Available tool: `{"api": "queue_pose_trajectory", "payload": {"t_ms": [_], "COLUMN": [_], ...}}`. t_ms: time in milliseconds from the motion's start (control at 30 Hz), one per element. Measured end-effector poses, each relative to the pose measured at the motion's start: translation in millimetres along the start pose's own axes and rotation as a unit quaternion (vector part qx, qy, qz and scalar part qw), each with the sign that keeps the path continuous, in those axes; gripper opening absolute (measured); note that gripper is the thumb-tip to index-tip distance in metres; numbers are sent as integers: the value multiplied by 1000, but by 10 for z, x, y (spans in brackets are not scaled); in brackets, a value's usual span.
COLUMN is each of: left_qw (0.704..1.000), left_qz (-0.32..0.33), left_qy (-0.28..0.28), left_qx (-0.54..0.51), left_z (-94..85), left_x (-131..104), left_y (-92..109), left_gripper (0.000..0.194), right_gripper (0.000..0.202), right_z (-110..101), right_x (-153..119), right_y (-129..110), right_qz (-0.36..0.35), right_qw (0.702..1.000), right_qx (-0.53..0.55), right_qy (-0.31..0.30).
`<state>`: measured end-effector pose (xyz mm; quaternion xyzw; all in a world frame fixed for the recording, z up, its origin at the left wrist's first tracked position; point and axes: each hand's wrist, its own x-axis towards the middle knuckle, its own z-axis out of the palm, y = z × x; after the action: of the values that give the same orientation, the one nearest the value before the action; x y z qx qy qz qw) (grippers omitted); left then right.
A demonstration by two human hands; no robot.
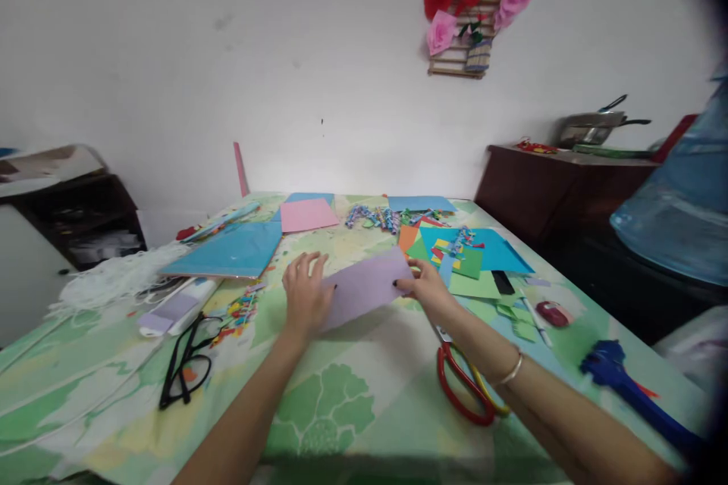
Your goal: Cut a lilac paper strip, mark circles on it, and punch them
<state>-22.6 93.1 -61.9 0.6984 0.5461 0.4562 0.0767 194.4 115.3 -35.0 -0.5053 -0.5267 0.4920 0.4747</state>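
A sheet of light purple paper (367,284) is held tilted just above the green patterned tablecloth (335,386). My right hand (424,286) pinches its right edge, thumb on the near face. At the left end, my left hand (305,292) has its thumb against the paper and its other fingers curled above and behind the edge; it grips there. Partly under my right forearm lie scissors (462,386) with red and yellow handles, their blades mostly hidden.
Black glasses (187,360), a white case (179,307) and white cord (117,273) lie left. Blue folder (227,250) and pink paper (308,215) sit farther back. Coloured paper sheets (478,284), a red mouse-shaped item (553,314) and a dark blue tool (614,367) are right.
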Motion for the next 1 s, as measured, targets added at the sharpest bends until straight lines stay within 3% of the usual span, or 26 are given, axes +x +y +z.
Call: {"api": "queue_pose_trajectory", "payload": {"t_ms": [133,233,467,633,700,767,800,833,900,1000], "left_qw": [985,967,935,937,945,953,957,960,965,971], "left_qz": [146,208,265,282,271,258,251,245,235,214], "left_qy": [7,33,109,84,60,36,23,11,-13,-40], "left_qx": [91,143,207,191,174,154,143,132,114,98], "left_z": [255,410,449,388,340,278,245,212,152,92], "left_x": [-429,-732,-1069,-1158,-1179,-1203,-1217,-1232,-1261,-1295], "left_y": [491,720,756,655,558,443,385,331,240,155], "left_gripper": [27,19,15,14,16,20,22,23,21,17], "right_gripper": [44,40,34,45,58,65,63,58,40,21], "right_z": [252,413,578,537,396,204,108,22,-91,-111], "right_x": [-452,-711,-1062,-1223,-1270,-1292,-1289,-1275,-1217,-1109], "right_y": [325,434,572,658,729,797,819,827,801,678], "right_qz": [18,13,43,56,28,-56,-120,-182,-271,-306], "right_qw": [982,958,916,918,945,977,979,965,908,839], "right_qx": [158,244,357,363,287,110,-11,-134,-319,-416], "right_qy": [104,147,179,148,153,174,163,131,7,-174]}}
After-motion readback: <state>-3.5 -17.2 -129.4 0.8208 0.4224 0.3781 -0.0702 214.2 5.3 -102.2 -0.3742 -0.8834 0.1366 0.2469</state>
